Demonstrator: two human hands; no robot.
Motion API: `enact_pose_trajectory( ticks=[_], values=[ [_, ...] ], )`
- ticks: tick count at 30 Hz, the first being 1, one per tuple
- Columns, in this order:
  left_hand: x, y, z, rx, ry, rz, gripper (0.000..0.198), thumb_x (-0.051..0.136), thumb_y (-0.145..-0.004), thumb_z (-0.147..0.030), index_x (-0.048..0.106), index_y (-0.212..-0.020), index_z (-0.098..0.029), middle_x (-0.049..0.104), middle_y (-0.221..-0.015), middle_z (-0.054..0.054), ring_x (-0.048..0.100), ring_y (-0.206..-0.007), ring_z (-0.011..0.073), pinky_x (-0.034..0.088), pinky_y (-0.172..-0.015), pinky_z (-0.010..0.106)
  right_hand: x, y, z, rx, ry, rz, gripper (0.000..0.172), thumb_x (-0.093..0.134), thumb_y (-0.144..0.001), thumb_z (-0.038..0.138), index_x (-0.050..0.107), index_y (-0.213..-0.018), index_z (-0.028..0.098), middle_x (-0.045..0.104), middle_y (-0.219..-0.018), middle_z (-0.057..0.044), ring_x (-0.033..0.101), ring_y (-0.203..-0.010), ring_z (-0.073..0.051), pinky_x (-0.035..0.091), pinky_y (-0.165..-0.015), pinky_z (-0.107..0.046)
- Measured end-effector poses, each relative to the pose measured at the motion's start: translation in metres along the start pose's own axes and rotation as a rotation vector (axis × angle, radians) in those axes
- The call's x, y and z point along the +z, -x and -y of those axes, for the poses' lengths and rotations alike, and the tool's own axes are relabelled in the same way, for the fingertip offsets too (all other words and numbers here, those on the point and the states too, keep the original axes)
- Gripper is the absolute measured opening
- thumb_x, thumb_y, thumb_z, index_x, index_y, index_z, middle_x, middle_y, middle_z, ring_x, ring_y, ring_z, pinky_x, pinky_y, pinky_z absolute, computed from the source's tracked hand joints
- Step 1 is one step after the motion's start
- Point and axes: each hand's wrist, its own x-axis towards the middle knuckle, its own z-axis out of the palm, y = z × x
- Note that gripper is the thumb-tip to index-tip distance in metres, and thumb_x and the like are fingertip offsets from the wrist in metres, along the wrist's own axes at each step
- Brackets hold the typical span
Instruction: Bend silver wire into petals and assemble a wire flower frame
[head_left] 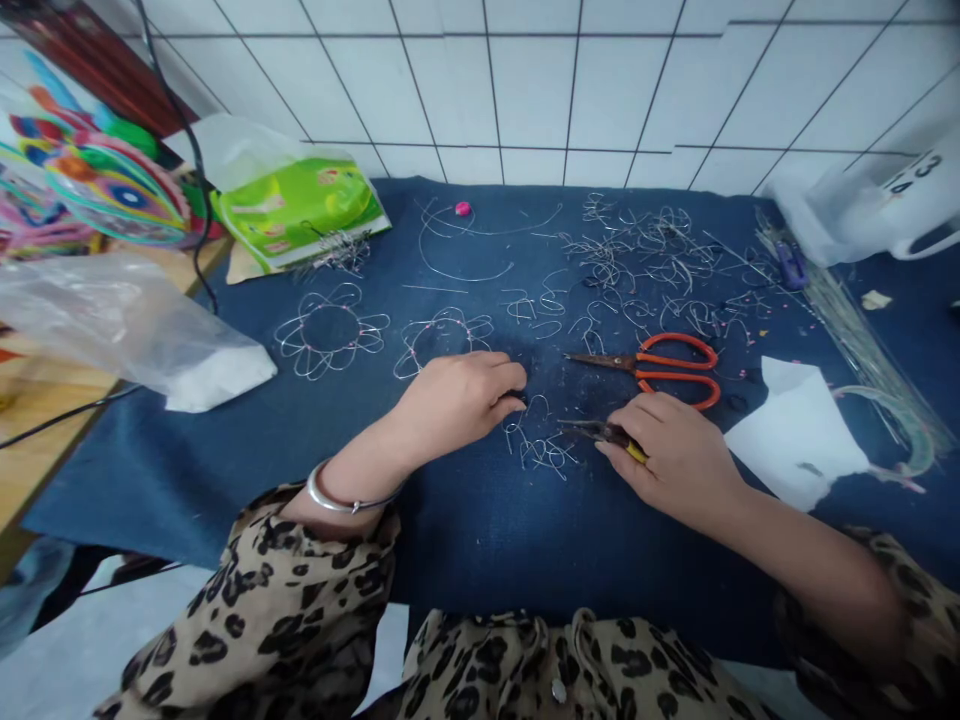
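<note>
My left hand (466,398) is closed in a pinch, thumb against fingers. What lies between the fingertips is too small to make out. Just right of them is a small pile of bent wire pieces (541,450). My right hand (671,450) is wrapped round thin-nosed pliers (604,430) with a yellow handle, their tip pointing left towards that pile. Scissors with orange handles (679,377) lie behind the pliers. A flower-shaped wire ring (425,342) is partly hidden by my left hand, and another wire ring (330,332) lies farther left.
Tangled wire scraps (652,250) spread across the back right of the blue cloth (480,560). Straight wires (862,330) and white paper (802,430) lie at right, near a white jug (911,200). A green packet (300,215) and a plastic bag (142,315) are at left.
</note>
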Motion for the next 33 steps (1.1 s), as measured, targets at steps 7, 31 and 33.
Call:
enact_pose_trajectory(
  ticks=[7, 31, 33],
  values=[
    [-0.006, 0.003, 0.000, 0.073, 0.121, 0.023, 0.014, 0.053, -0.088, -0.028, 0.059, -0.097, -0.019, 0.061, -0.091, 0.004, 0.060, -0.082, 0.0161, 0.046, -0.066, 0.026, -0.001, 0.000, 0.001, -0.003, 0.009, -0.002, 0.021, 0.050, -0.086, 0.035, 0.060, -0.087, 0.017, 0.059, -0.084, -0.006, 0.053, -0.079, -0.020, 0.040, -0.071, -0.032],
    [-0.006, 0.002, -0.009, 0.151, 0.160, 0.131, 0.017, 0.053, -0.086, -0.025, 0.058, -0.101, -0.018, 0.058, -0.098, 0.006, 0.056, -0.093, 0.0196, 0.047, -0.078, 0.032, 0.000, 0.000, 0.001, -0.014, -0.001, -0.012, 0.017, 0.053, -0.084, 0.033, 0.060, -0.088, 0.018, 0.058, -0.083, -0.005, 0.052, -0.078, -0.020, 0.039, -0.071, -0.031],
    [-0.006, 0.002, -0.009, 0.153, 0.162, 0.139, 0.017, 0.052, -0.087, -0.024, 0.058, -0.101, -0.018, 0.058, -0.098, 0.006, 0.056, -0.093, 0.0198, 0.047, -0.078, 0.032, 0.000, -0.001, 0.001, -0.019, -0.002, -0.019, 0.017, 0.053, -0.084, 0.033, 0.060, -0.087, 0.018, 0.059, -0.083, -0.005, 0.052, -0.078, -0.020, 0.039, -0.070, -0.032]
  ],
)
